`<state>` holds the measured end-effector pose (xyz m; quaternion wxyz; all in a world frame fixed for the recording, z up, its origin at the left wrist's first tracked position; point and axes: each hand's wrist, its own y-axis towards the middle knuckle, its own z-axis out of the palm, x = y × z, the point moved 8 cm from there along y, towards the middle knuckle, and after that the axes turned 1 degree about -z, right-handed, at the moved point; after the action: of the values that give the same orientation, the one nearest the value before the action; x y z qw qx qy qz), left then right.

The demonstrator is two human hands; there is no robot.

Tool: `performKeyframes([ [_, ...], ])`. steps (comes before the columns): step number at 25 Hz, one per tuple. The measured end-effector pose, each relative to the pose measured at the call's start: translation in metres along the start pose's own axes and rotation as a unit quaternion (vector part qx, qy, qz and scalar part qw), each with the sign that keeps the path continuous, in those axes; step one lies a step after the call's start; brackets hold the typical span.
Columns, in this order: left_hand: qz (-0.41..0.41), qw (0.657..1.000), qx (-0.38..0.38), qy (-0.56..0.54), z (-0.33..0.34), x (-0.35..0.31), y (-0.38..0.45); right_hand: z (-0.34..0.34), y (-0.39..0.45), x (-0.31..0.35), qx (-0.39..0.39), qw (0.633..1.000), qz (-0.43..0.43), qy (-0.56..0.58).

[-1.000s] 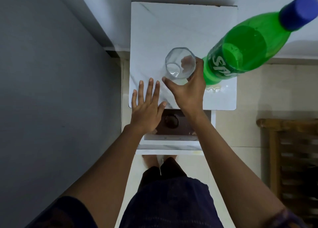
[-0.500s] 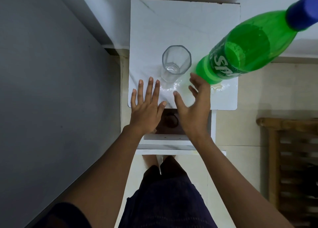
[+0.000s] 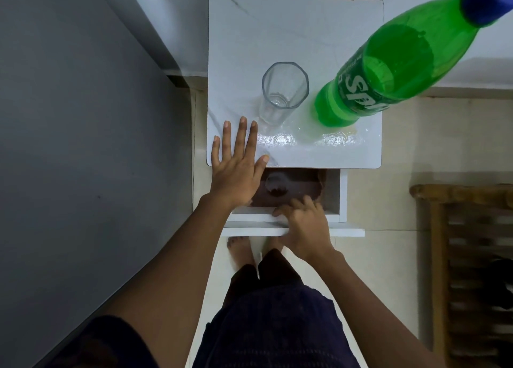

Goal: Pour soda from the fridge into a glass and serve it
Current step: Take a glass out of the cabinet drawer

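The right hand (image 3: 305, 226) has left the empty glass (image 3: 283, 90) and now curls on the open drawer's front (image 3: 255, 218), holding nothing; the left hand (image 3: 236, 168) lies flat, fingers spread, on the table (image 3: 277, 20); the capped bottle (image 3: 388, 70) awaits opening

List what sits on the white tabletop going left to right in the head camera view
left hand resting flat at the near left corner → empty glass → green soda bottle with its blue cap on

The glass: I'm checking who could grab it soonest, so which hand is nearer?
Left. The left hand lies flat on the tabletop, fingertips just short of the glass base. The right hand is down at the open drawer, farther off.
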<state>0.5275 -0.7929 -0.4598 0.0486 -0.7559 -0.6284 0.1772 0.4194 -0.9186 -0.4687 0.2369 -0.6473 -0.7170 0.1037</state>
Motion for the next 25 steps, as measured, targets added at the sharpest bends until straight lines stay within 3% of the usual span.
performKeyframes([
  [3, 0.003, 1.000, -0.006, -0.001, 0.001, 0.000, -0.001, -0.031, 0.006, -0.012, -0.176, 0.980, 0.085, 0.033],
  [6, 0.006, 1.000, -0.009, 0.003, 0.002, 0.000, 0.000, -0.041, 0.006, -0.009, -0.259, 0.947, 0.150, 0.119],
  [7, 0.007, 1.000, -0.012, 0.007, 0.001, 0.000, 0.000, -0.036, 0.004, -0.004, -0.247, 0.946, 0.150, 0.149],
  [11, 0.007, 1.000, -0.018, 0.014, 0.002, 0.001, 0.001, 0.015, 0.009, 0.001, -0.053, 0.965, 0.161, 0.201],
  [19, 0.019, 0.999, -0.040, 0.001, 0.004, -0.001, 0.001, 0.003, 0.058, -0.006, -0.092, 0.985, 0.102, 0.103],
  [25, 0.013, 0.999, -0.033, 0.007, 0.003, 0.001, 0.000, 0.012, 0.067, -0.008, -0.029, 0.996, 0.069, 0.040],
])
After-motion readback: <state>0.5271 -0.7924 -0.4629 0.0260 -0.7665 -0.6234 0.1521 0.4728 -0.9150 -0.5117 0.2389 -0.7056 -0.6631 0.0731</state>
